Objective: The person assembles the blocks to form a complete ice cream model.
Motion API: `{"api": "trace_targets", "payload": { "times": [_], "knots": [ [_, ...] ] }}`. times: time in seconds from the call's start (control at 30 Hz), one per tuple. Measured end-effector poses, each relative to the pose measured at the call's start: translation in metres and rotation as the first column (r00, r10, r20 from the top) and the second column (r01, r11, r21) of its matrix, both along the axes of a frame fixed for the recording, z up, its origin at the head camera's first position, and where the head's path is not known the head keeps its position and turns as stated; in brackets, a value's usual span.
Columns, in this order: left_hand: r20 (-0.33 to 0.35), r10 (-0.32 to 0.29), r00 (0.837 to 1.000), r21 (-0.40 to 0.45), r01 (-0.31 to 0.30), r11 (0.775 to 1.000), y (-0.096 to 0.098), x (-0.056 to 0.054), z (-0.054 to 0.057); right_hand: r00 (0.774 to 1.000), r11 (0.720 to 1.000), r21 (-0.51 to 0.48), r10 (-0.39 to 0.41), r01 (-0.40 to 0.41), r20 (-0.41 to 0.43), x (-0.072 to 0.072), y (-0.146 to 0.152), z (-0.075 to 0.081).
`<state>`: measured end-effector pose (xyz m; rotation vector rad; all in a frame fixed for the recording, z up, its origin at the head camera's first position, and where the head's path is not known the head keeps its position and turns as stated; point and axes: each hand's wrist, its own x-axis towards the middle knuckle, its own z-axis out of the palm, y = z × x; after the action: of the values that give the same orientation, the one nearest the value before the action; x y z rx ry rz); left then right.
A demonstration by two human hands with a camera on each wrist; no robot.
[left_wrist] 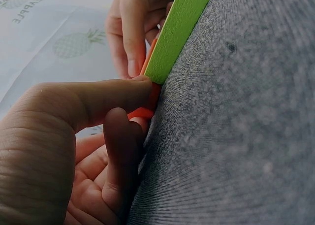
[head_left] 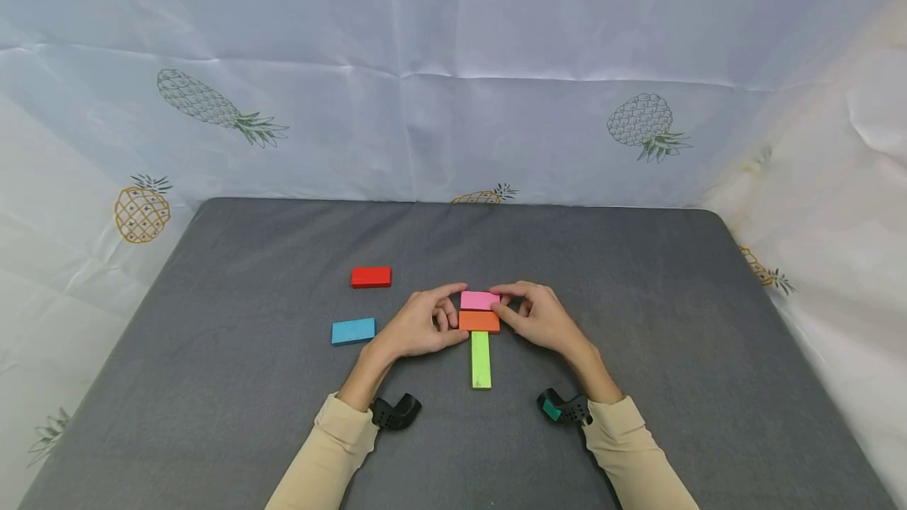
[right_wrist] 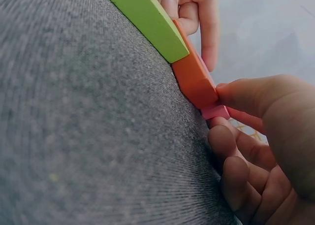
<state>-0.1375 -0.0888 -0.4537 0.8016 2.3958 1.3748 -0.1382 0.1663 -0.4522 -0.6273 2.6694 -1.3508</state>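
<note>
A pink block (head_left: pixel 478 301) lies flat against the far long side of an orange block (head_left: pixel 479 322). From the orange block's near side a lime green block (head_left: pixel 481 360) runs toward the person, forming a T shape. My left hand (head_left: pixel 416 325) spans the left ends of the pink and orange blocks, index finger at the pink far corner and thumb at the orange near corner. On the right, my right hand (head_left: pixel 536 316) pinches the pink block's end between thumb and index finger. Its thumb (right_wrist: pixel 241 93) overlaps the orange corner in the right wrist view.
A red block (head_left: pixel 371 277) lies farther back to the left, and a blue block (head_left: pixel 353 331) sits beside the left forearm. All rest on a dark grey cloth-covered table (head_left: pixel 638 282). A pale pineapple-print curtain (head_left: pixel 425 124) hangs behind the far edge.
</note>
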Motion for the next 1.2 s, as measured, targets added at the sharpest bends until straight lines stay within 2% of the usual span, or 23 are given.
{"api": "trace_targets", "payload": {
  "times": [1.2],
  "knots": [
    [0.006,0.005,1.0,0.02,-0.005,1.0,0.0005,-0.0005,-0.0012,0.999,1.0,0.024,0.001,0.0,-0.035,0.0009,-0.002,-0.0032]
  ]
}}
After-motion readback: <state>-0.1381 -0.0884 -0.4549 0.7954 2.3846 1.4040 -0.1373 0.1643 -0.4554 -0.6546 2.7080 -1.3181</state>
